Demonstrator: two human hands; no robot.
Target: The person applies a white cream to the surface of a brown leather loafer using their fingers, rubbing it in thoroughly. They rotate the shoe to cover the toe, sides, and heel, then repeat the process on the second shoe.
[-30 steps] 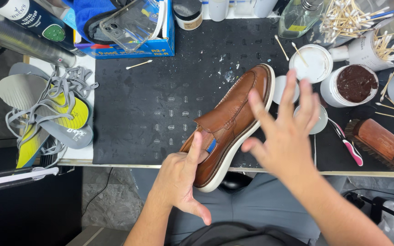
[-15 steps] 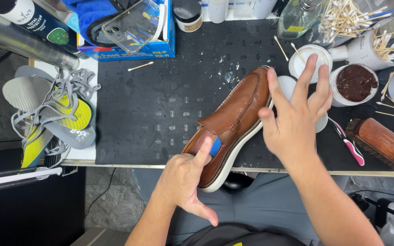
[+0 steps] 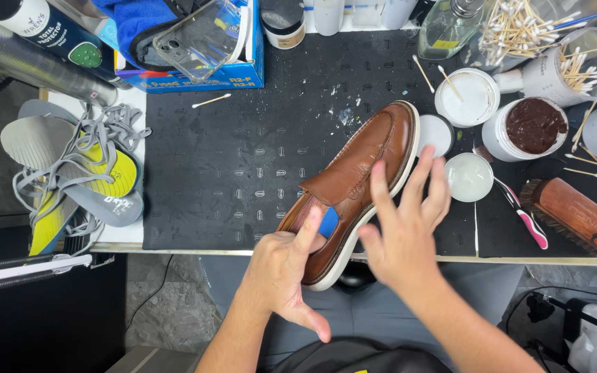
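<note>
Two hands (image 3: 281, 266) (image 3: 405, 228) on brown shoe (image 3: 364, 176); jars (image 3: 533, 128) beside.

Shoe (image 3: 361, 181) lies on mat (image 3: 243, 166), toe far-right, heel over the near table edge. Left hand (image 3: 285, 269) at the heel; right hand (image 3: 405, 231) on the shoe's right side. Right of shoe: three lids (image 3: 468, 176), open jar (image 3: 530, 128), toothbrush (image 3: 519, 211), brush (image 3: 578, 217) at far right. Behind the jar: cup of swabs (image 3: 568, 69). One swab (image 3: 210, 101) on mat, before the box (image 3: 195, 72). Left of mat: insoles (image 3: 70, 173) with laces (image 3: 112, 128) on them.
</note>
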